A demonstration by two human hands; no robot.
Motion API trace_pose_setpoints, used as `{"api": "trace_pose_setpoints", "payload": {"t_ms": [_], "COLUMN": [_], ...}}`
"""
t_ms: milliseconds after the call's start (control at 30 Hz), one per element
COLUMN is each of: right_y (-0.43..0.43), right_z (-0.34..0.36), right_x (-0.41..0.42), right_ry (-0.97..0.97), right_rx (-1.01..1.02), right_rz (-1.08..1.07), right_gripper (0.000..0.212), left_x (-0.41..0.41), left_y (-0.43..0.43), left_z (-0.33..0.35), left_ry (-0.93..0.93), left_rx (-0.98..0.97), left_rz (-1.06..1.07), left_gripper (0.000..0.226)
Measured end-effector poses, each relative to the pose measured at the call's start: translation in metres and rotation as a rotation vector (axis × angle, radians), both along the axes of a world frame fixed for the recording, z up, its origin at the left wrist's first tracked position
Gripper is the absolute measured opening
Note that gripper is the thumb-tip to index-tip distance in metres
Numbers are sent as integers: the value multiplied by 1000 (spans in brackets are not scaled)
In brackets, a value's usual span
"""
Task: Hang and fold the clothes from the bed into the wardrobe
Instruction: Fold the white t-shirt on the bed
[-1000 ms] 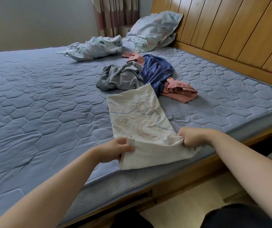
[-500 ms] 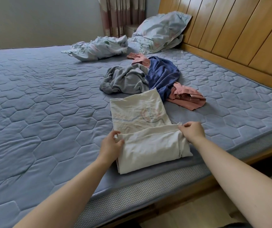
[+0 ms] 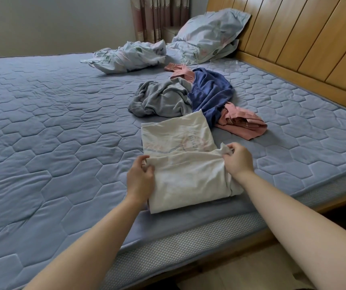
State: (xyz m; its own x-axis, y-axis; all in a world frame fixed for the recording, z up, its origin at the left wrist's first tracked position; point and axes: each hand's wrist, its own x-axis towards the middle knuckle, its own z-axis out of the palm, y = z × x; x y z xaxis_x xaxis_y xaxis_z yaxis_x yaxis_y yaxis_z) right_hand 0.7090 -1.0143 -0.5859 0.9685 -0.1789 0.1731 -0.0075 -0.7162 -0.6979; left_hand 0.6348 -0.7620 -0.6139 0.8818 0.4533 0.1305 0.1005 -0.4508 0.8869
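your left hand [image 3: 139,178] pinches the left end of a raised fold in a cream shirt [image 3: 180,160], and your right hand [image 3: 238,159] pinches the fold's right end, fingers closed on the cloth. the shirt lies flat near the front edge of the bed [image 3: 42,143], its long axis running away from you, its near part doubled over toward the far end. just beyond it lie a grey garment [image 3: 161,99], a blue garment [image 3: 209,91] and a pink garment [image 3: 243,124], touching one another. a pillow [image 3: 209,32] leans on the wooden headboard [image 3: 303,38].
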Motion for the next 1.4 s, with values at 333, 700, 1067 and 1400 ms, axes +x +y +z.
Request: {"api": "trace_pose_setpoints", "payload": {"t_ms": [333, 700, 1067, 1400], "right_y": [14, 25, -14, -4], "right_z": [-26, -47, -46, -38], "right_x": [-32, -23, -7, -55], "right_ry": [-260, 143, 270, 190], "right_rx": [-542, -533, -554, -788], "right_rz": [467, 674, 331, 855], "right_gripper": [45, 52, 61, 77], "left_x": [9, 12, 4, -34], "left_y": [3, -35, 2, -24], "left_z": [-15, -7, -20, -20], "left_ry": [-58, -37, 419, 338], "left_rx": [140, 800, 973, 1146], "left_rz": [92, -622, -544, -790], "left_gripper": [23, 43, 63, 82]}}
